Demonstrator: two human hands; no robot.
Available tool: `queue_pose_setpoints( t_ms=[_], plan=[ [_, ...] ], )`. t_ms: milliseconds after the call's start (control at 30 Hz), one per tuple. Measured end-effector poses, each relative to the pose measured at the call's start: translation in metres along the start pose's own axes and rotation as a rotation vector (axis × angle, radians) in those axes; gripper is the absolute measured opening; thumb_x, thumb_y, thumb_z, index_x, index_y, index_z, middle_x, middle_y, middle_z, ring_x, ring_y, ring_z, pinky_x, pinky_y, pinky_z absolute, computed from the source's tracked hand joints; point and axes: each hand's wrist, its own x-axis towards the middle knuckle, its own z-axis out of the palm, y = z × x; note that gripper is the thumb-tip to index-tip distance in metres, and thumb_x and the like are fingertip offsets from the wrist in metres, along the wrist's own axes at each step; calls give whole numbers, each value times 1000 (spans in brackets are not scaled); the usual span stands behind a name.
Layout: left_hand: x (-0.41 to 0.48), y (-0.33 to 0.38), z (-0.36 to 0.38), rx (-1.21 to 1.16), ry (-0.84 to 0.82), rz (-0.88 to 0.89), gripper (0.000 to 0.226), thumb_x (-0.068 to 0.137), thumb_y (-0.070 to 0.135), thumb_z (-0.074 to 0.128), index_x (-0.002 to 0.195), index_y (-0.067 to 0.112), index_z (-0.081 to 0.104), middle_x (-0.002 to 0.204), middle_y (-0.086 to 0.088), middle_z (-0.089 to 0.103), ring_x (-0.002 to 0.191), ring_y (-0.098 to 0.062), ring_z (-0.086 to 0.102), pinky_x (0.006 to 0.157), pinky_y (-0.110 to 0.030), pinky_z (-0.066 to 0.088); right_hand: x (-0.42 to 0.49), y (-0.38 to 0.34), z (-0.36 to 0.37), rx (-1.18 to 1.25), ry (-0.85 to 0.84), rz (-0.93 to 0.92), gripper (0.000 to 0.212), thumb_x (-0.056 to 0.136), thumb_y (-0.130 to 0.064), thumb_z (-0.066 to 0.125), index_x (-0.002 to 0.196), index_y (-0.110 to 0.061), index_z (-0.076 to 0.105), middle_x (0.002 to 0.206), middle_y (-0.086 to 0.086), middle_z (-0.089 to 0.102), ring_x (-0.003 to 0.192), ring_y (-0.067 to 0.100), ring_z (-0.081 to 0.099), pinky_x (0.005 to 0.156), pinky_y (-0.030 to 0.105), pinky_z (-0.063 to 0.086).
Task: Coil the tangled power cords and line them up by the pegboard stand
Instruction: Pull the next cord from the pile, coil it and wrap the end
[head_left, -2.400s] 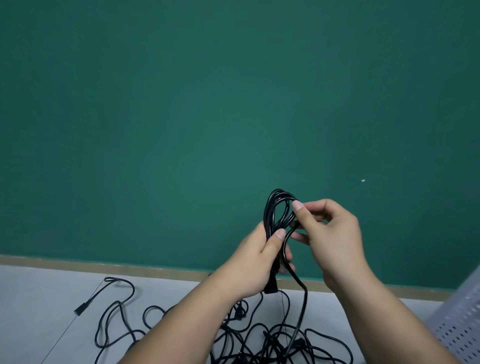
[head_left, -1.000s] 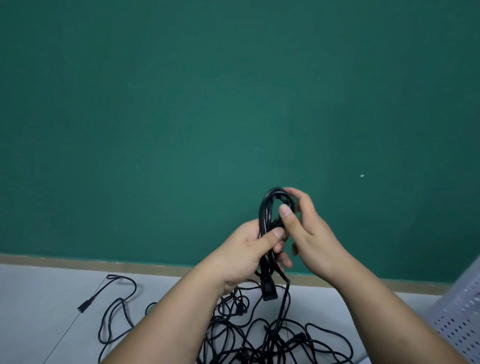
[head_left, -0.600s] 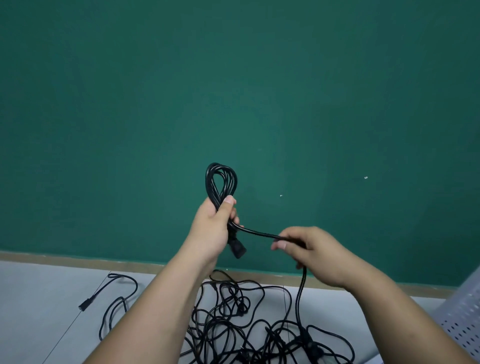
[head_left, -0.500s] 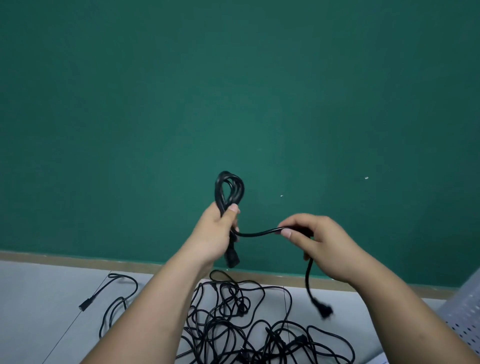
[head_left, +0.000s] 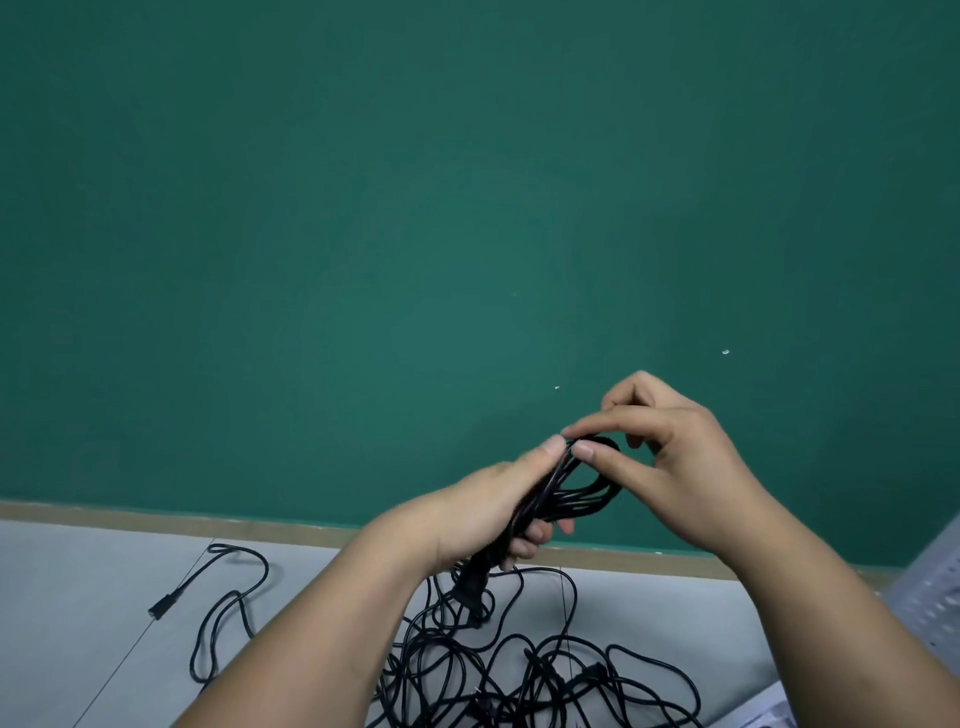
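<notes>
My left hand (head_left: 470, 514) grips a bundle of black power cord loops (head_left: 576, 493), held up in front of the green wall. A plug (head_left: 470, 590) of that cord hangs just below the fist. My right hand (head_left: 670, 467) pinches the far end of the loops between thumb and forefinger. Below my arms, a tangled heap of black cords (head_left: 519, 670) lies on the grey floor. One loose cord end (head_left: 161, 608) trails off to the left.
A green wall (head_left: 415, 234) with a tan baseboard (head_left: 156, 517) stands close ahead. The white perforated pegboard stand (head_left: 930, 592) shows at the right edge. Bare grey floor (head_left: 67, 623) lies to the left of the cords.
My right hand pulled the free cord end out sideways, then came back to the bundle. Both hands have now met again and the loops lie tilted to the right instead of upright.
</notes>
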Motion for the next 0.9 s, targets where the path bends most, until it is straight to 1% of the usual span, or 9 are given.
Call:
queue_pose_setpoints(
  t_ms=[100, 167, 233, 367, 500, 600, 700, 800, 900],
  plan=[
    [-1, -7, 1, 419, -140, 146, 42, 97, 64, 60, 92, 22, 59, 75, -5, 56, 69, -18, 53, 70, -36, 53, -1, -1, -5, 64, -136, 57, 15, 89, -35, 83, 101, -44, 82, 95, -10, 60, 91, 17, 59, 77, 20, 43],
    [1, -13, 4, 674, -168, 131, 39, 95, 60, 62, 101, 21, 60, 89, -9, 66, 82, -24, 62, 87, -50, 58, -2, -1, -7, 104, -253, 112, 17, 90, -30, 83, 100, -44, 82, 94, -9, 63, 86, 14, 58, 76, 18, 41],
    [0, -12, 10, 755, -182, 161, 30, 100, 48, 63, 100, 18, 59, 87, -1, 61, 81, -18, 57, 90, -51, 55, -3, 1, -8, 162, -336, 164, 15, 94, -26, 80, 99, -40, 83, 95, -8, 67, 86, 10, 63, 80, 19, 45],
    [-3, -5, 12, 534, -112, 334, 7, 106, 30, 63, 99, 29, 61, 86, 17, 63, 81, -6, 58, 80, -27, 51, -6, 15, -10, 538, -342, 451, 12, 98, -22, 72, 102, -20, 83, 103, 5, 79, 95, 17, 72, 90, 30, 51],
    [0, -9, 4, 223, 92, 374, 18, 104, 32, 62, 87, 36, 60, 74, 2, 49, 67, -16, 47, 64, -30, 45, -9, 29, 5, 732, -307, 573, 14, 100, -12, 68, 105, -8, 80, 80, 12, 62, 67, 13, 47, 62, 24, 37],
    [8, -18, 0, 154, 237, 365, 16, 100, 44, 62, 89, 33, 60, 74, 2, 49, 69, -17, 47, 67, -38, 47, -8, 26, 19, 528, -332, 579, 21, 108, -16, 59, 98, -7, 75, 70, -3, 63, 61, 12, 44, 57, 23, 38],
    [14, -26, -8, 92, 320, 258, 31, 99, 44, 67, 111, 18, 54, 81, 2, 56, 75, -16, 52, 72, -36, 47, -7, 20, 31, 100, -371, 490, 30, 109, -19, 54, 84, -26, 68, 55, -17, 58, 50, 7, 40, 54, 25, 36],
    [17, -33, -14, -56, 268, 198, 43, 88, 29, 72, 123, 16, 50, 89, 6, 59, 77, -9, 54, 74, -29, 45, -6, 14, 42, -206, -441, 421, 25, 108, -18, 47, 103, -32, 67, 79, -14, 70, 52, 6, 47, 54, 22, 39],
    [19, -36, -18, -80, 250, 195, 44, 100, 18, 67, 137, 24, 44, 91, 9, 60, 79, -3, 55, 79, -24, 45, -8, 10, 49, -386, -522, 427, 25, 104, -10, 42, 108, -23, 64, 90, -5, 69, 69, 16, 61, 65, 30, 51]
  ],
)
